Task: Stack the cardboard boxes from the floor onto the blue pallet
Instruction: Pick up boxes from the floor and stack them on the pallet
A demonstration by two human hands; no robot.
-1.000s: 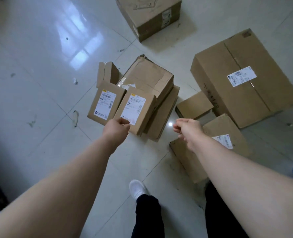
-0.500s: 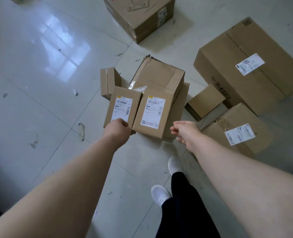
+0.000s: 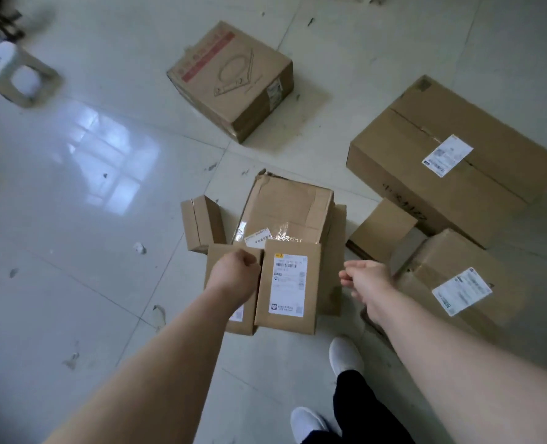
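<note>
1. Head view, looking down at a tiled floor (image 3: 73,219): cardboard boxes lie scattered from the centre to the right of the frame. No blue pallet is in view, so none of the boxes seen here is stacked yet.
2. Left hand (image 3: 233,272), centre of frame, is curled over the top of a small labelled box (image 3: 230,315). Whether its fingers have closed on the box or merely rest there cannot be told; they are hidden behind the knuckles.
3. Right hand (image 3: 366,278), right of centre, is loosely half-open and holds nothing. It hangs just beside a second labelled box (image 3: 289,283), not touching it.
4. Both small boxes lean on a crushed flat box (image 3: 289,208). Larger boxes lie at upper centre (image 3: 233,81) and at right (image 3: 451,161).
5. Judgement: the pick-up step is in hand, at the reach stage.
6. Next move calls for a firm hold on each small box and a clean lift clear of the crushed box, then a turn toward the pallet.
</note>
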